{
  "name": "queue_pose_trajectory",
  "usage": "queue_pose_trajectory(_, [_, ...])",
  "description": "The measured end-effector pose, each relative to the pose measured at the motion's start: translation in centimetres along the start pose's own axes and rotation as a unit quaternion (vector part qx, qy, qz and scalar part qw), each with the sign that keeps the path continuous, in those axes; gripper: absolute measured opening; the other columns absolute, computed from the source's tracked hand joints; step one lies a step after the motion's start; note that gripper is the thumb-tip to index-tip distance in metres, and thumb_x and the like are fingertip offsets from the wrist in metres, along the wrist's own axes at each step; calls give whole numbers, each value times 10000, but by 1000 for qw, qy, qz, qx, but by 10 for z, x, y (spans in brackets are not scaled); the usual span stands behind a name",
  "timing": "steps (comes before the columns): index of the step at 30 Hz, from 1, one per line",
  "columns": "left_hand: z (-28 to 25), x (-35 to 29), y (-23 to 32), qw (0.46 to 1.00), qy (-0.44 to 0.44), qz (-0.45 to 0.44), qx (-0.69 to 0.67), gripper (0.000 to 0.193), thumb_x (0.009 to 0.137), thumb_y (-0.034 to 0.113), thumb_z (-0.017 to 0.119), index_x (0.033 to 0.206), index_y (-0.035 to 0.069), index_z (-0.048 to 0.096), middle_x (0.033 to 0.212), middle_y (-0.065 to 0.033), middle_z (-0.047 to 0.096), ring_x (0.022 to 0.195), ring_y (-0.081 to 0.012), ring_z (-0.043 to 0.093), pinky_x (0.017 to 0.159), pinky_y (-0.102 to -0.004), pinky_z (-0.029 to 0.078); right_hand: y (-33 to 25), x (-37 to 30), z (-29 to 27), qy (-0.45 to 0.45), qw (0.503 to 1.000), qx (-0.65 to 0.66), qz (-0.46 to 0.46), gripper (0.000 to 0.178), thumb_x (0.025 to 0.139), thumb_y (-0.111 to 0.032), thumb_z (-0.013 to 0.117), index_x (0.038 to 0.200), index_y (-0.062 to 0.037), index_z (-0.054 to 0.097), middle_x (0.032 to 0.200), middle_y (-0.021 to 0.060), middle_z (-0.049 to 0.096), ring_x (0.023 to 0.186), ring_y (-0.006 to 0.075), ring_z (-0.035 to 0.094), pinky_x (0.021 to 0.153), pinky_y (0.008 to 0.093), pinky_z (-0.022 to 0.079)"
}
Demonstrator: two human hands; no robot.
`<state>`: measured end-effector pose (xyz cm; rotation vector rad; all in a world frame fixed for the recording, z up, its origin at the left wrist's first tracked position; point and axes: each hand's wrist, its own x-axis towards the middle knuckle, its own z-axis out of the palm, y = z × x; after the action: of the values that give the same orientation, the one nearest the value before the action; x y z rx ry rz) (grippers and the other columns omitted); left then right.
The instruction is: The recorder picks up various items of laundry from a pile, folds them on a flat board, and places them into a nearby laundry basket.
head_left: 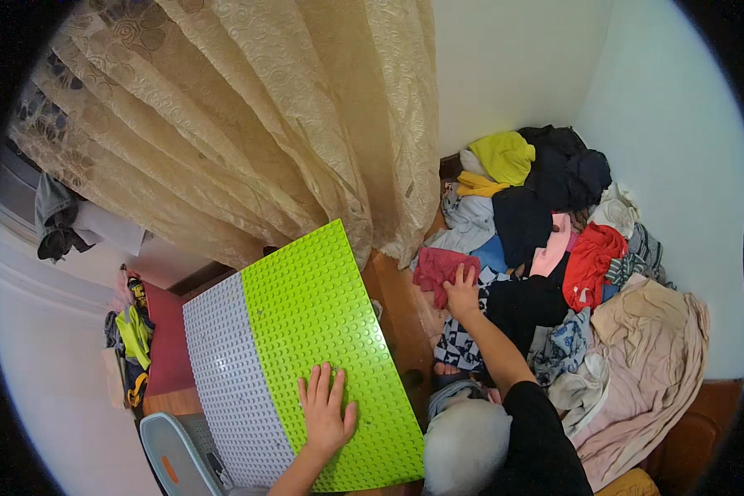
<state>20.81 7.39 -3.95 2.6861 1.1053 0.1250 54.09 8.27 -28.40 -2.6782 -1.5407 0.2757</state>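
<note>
My left hand [326,409] lies flat, fingers spread, on the green half of a studded building-brick tabletop [326,306]. To the right, my right hand [463,296] reaches into a large pile of clothes. Its fingers are curled onto a crumpled dark pink cloth [440,270] at the pile's near-left side. Close to that hand lie a black-and-white checked garment [461,343], a black garment [525,306], a light pink piece [551,245] and a red garment [593,258]. Part of the dark pink cloth is hidden under my fingers.
A beige patterned curtain [298,107] hangs behind the tabletop. Left of it stands a dark red box [167,339] with clothes on it, near a grey plastic bin [161,434]. A pale pink sheet [649,364] spreads at the right, against the white wall [670,140].
</note>
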Motion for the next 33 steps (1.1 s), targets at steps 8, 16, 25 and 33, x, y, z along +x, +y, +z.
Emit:
queue_pose_trajectory(8, [-7,-8,1,998,58,1,4,548,764,227,553,1266,51,424,1356,-193,326,1273,-356,266,1040,-541,132,29,1,-68,82,860,502,-33,355,744,-75,608,1077,-22,497,1094,134,558,1030,262,525,881,357,419])
queue_pose_trajectory(16, [-35,-4,10,967,167,3,-192,669,757,132,606,1314,-25,272,1300,-245,335,1212,-394,314,1030,-454,230,-47,-71,-328,62,530,832,-153,386,836,-58,566,1204,-44,451,1149,57,528,1065,169,499,920,311,391])
queue_pose_trajectory(25, [-203,-37,71,890,368,57,-264,773,734,117,676,1331,-46,213,1277,-204,386,1211,-289,380,1000,-376,309,-188,-203,-481,-14,479,794,-374,274,881,-71,504,1153,-100,497,1178,39,503,1092,194,484,897,407,430])
queue_pose_trajectory(33, [-288,-104,5,814,351,68,-457,101,866,50,522,918,14,443,814,-2,507,739,-25,443,649,-186,403,-226,-238,-506,41,480,812,-330,322,842,3,514,1161,-29,482,1178,74,502,1045,178,517,861,308,455])
